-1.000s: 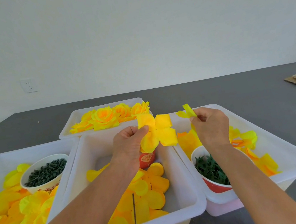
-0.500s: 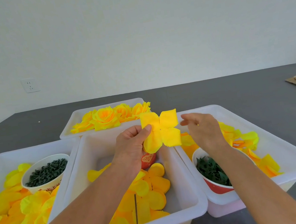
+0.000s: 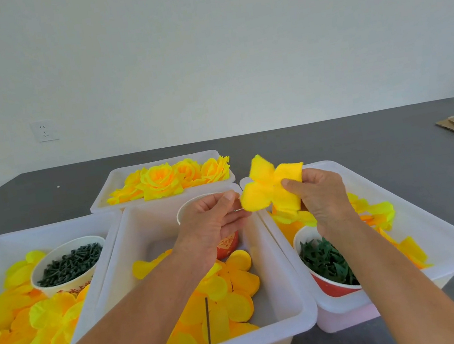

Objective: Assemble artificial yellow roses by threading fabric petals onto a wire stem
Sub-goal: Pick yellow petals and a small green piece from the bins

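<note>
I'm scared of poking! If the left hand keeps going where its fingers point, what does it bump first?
Probably the yellow petal piece that the right hand holds; the left hand points right at it, though depth is unclear.

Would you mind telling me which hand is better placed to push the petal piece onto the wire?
Right, probably. The right hand pinches the petal piece, while the left hand seems to hold a thin wire at its edge.

I am at a plain craft workbench in a bare room: a dark grey table (image 3: 362, 137) against an unadorned white wall (image 3: 202, 57) with one socket (image 3: 44, 130). White plastic bins (image 3: 298, 302) of sorted yellow fabric petals (image 3: 36, 324), paper cups (image 3: 67, 266) of green plastic parts and a tray of finished roses (image 3: 167, 177) mark it as piecework assembly space.
</note>
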Demonstrator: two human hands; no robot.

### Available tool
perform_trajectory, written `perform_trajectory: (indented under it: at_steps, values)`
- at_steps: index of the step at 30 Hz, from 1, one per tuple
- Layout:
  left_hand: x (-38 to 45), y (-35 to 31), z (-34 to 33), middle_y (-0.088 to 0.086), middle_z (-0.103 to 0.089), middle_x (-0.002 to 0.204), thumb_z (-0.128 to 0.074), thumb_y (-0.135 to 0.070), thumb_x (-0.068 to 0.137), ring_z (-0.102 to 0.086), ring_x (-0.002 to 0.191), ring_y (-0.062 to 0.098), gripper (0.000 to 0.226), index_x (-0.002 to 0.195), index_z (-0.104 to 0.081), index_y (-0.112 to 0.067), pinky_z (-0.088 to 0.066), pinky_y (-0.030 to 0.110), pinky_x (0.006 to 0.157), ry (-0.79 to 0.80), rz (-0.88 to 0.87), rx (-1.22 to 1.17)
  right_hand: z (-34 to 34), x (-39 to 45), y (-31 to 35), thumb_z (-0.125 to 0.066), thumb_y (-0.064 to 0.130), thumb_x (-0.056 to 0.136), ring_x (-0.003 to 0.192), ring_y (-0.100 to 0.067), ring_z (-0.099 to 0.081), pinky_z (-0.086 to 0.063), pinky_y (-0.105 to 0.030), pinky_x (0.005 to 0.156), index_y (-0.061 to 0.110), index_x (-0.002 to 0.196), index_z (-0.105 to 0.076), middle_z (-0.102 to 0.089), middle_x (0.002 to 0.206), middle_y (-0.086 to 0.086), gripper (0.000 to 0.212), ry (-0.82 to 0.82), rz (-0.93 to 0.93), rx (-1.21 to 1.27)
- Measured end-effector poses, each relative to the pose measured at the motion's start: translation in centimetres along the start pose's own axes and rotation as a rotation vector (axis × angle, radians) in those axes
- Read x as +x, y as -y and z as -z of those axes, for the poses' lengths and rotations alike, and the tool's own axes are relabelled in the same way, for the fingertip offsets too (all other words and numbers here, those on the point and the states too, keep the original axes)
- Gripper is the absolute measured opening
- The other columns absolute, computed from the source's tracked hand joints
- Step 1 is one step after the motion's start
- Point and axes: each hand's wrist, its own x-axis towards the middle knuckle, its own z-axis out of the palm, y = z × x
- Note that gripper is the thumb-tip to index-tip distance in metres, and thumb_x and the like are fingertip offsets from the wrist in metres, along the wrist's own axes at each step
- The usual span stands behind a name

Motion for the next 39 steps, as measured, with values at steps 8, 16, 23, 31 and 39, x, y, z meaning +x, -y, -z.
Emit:
perform_trajectory:
  at_steps: [8, 16, 23, 31, 39]
  values:
    - [-0.1, -0.1, 0.1, 0.016, -0.073, 0.087, -0.054, -0.022, 0.093, -0.072, 0.081, 0.025, 0.026, 0.093, -0.066, 0.001, -0.059, 0.028, 0.068, 0.015, 0.013, 0.034, 1.7, 1.0, -0.7, -0.055, 0.016, 0.088, 0.115, -0.031, -0.052, -0.042, -0.041, 0.096, 0.015, 0.139, -0.039, -0.056, 0.126, -0.011, 0.053, -0.464, -0.079, -0.277]
    - [-0.3, -0.2, 0.4, 0.016, -0.073, 0.085, -0.052, -0.026, 0.095, -0.072, 0.078, 0.026, 0.030, 0.090, -0.068, -0.001, -0.057, 0.024, 0.059, 0.003, 0.055, 0.085, 2.0, 0.7, -1.1, -0.050, 0.016, 0.089, 0.114, -0.036, -0.050, -0.041, -0.039, 0.085, 0.003, 0.130, -0.040, -0.055, 0.123, -0.018, 0.044, -0.328, -0.211, -0.565]
    - [-0.8, -1.3, 0.6, 0.012, -0.073, 0.076, -0.052, -0.023, 0.096, -0.071, 0.069, 0.022, 0.027, 0.083, -0.067, -0.004, -0.057, 0.024, 0.059, -0.022, -0.002, 0.100, 1.4, 0.0, -0.6, -0.054, 0.011, 0.079, 0.116, -0.037, -0.033, -0.033, -0.044, 0.091, 0.009, 0.110, -0.052, -0.039, 0.125, -0.020, 0.032, -0.268, -0.255, -1.019]
    - [-1.5, -3.3, 1.3, 0.008, -0.066, 0.073, -0.050, -0.007, 0.093, -0.062, 0.058, 0.015, 0.022, 0.075, -0.062, -0.010, -0.052, 0.019, 0.057, -0.097, -0.203, 0.422, -0.2, -0.7, -1.0, -0.057, 0.012, 0.089, 0.105, -0.040, -0.049, -0.041, -0.044, 0.088, 0.004, 0.090, -0.073, -0.068, 0.102, -0.018, 0.017, -0.057, 0.442, -0.914]
    - [-2.3, -6.3, 5.3, 0.002, -0.066, 0.066, -0.055, -0.008, 0.091, -0.061, 0.052, 0.011, 0.024, 0.068, -0.061, -0.013, -0.051, 0.018, 0.052, -0.218, -0.271, 0.559, -2.1, -2.7, -0.3, -0.067, 0.002, 0.081, 0.086, -0.035, -0.058, -0.047, -0.046, 0.078, 0.006, 0.077, -0.072, -0.070, 0.082, -0.009, 0.007, 0.222, 0.655, -0.726]
